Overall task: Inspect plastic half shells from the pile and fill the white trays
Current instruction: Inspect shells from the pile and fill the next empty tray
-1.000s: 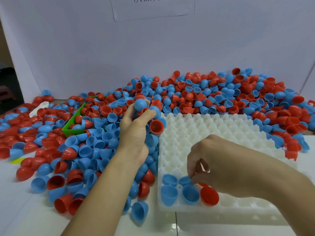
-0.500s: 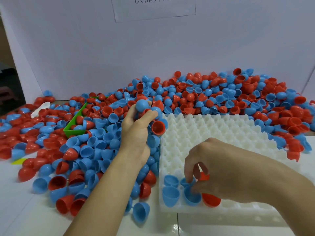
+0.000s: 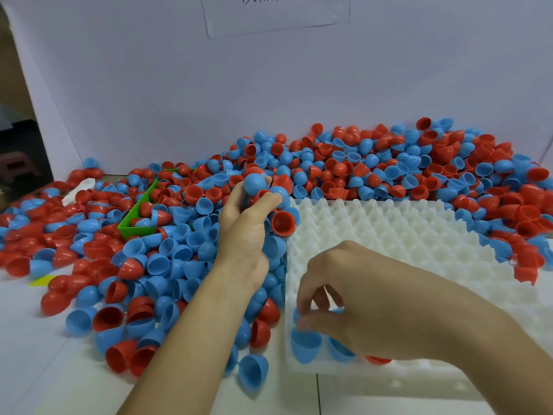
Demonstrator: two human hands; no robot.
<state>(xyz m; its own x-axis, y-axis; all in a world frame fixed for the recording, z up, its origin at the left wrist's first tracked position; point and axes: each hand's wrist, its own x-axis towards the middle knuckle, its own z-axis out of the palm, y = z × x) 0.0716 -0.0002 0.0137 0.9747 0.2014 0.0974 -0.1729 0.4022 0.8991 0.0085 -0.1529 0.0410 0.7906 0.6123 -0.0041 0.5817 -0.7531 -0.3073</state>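
Note:
A big pile of red and blue half shells covers the table's back and left. The white tray lies at the right front. Its near-left corner holds two blue shells and a red shell, partly hidden by my right hand. My left hand is raised over the pile beside the tray and grips several shells, with a blue one on top and a red one open to the camera. My right hand hovers over the tray corner with curled fingers. Its fingertips are at a blue shell in the second row, and any grip is hidden.
A green bin sits half buried in the pile at the left. Loose shells spill to the table's front edge on the left. A white wall with a paper sign closes the back. More white tray shows under the front edge.
My right hand moved left and down over the tray corner, and the red shell it pinched half a second ago no longer shows. My left hand keeps its handful, hardly moved.

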